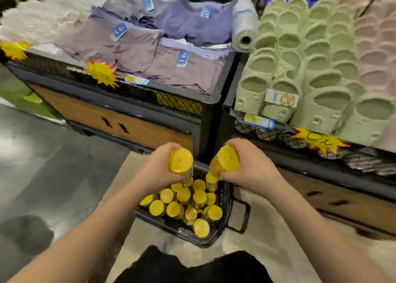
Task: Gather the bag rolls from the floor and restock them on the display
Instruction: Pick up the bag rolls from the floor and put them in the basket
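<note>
Bag rolls [184, 203] stand packed in a black mesh basket [226, 201], low in front of the displays.
Your left hand [158, 167] grips one yellow roll [180, 161] above the basket; your right hand [248, 165] grips a second roll [225, 161], fingers curled round each.

Green slippers [321, 79] beside folded purple cloths [132, 53]; starburst signs [101, 72] below.

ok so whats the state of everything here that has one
left hand, grips one yellow cylindrical bag roll, held upright
right hand, grips a second yellow bag roll, tilted
black wire basket, packed with upright yellow rolls
clear plastic bag roll, lying on its side on the display
wooden cabinet doors, shut
</note>
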A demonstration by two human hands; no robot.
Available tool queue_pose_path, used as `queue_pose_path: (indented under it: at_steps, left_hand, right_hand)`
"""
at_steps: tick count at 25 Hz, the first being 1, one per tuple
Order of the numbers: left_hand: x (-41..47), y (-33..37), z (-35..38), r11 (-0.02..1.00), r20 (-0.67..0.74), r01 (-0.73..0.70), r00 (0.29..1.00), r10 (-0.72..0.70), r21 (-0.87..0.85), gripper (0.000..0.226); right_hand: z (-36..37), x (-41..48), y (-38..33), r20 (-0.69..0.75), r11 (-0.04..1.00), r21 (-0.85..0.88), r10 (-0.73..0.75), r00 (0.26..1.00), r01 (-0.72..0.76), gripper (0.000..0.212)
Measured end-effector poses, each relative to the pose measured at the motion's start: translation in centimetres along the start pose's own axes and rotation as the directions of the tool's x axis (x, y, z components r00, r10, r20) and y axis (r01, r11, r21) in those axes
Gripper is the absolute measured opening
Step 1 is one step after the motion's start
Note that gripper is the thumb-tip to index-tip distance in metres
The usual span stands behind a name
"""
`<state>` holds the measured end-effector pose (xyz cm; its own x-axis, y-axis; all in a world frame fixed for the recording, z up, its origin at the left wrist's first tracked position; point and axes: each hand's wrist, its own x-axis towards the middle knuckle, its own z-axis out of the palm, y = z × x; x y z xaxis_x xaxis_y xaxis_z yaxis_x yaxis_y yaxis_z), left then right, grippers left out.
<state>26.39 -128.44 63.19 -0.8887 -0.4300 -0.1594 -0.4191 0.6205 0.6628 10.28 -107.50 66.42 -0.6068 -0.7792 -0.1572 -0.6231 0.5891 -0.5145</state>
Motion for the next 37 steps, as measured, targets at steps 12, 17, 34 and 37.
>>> queue_pose_path:
  at_steps: [12,17,34,37]
  left_hand:
    - [13.6,-14.4,14.0,0.998,0.258,0.021,0.966,-0.036,0.061,0.071]
    - [18.6,-20.5,23.2,0.992,0.33,0.003,0.943,-0.045,0.128,0.075]
    - [19.8,-26.2,28.2,0.975,0.607,-0.086,0.793,-0.056,0.203,0.108]
    - [19.4,-27.1,23.7,0.993,0.433,-0.085,0.901,0.041,0.085,0.074]
  right_hand:
    - [21.5,3.6,10.9,-0.071,0.885,0.09,0.463,0.884,-0.457,0.069]
    - [30.9,6.3,17.7,-0.008,0.858,0.002,0.514,0.858,-0.514,0.064]
    - [38.0,5.6,20.6,0.059,0.748,0.357,0.58,0.813,-0.559,0.065]
    - [37.7,3.6,21.5,-0.146,0.687,0.416,0.697,0.702,-0.595,0.039]
